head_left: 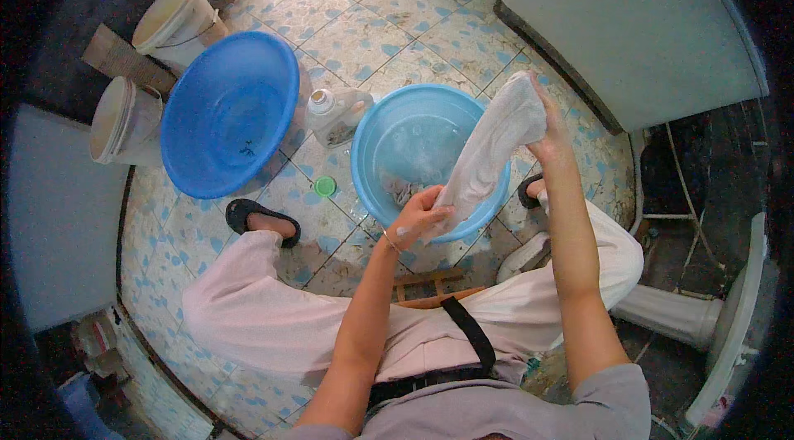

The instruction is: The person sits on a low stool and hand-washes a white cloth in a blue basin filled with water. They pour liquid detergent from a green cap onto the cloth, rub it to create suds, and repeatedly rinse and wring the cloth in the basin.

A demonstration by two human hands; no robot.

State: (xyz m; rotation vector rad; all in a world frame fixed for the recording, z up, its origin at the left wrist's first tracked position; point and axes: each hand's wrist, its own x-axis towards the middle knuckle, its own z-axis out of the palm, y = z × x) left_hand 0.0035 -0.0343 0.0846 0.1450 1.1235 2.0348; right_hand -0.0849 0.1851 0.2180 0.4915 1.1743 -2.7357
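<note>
A wet white sock (490, 151) is stretched slantwise between my two hands, above a light blue plastic basin (365, 173). My left hand (420, 215) pinches its lower end near the basin's front rim, with a spot of foam on the wrist. At the upper end, beyond the basin's right rim, my right hand (551, 130) grips the sock, its fingers partly hidden behind the fabric. Cloudy water stands in the basin, and a crumpled greyish cloth (404, 190) lies in it near the front. The sock covers the basin's right part.
An uncapped plastic jug (335, 116) stands left of the basin; a green cap (324, 186) lies on the tiles. Further left, a large blue basin (229, 105) leans beside white buckets (180, 27). A white shoe (524, 259) and a pedestal sink (670, 317) are to the right.
</note>
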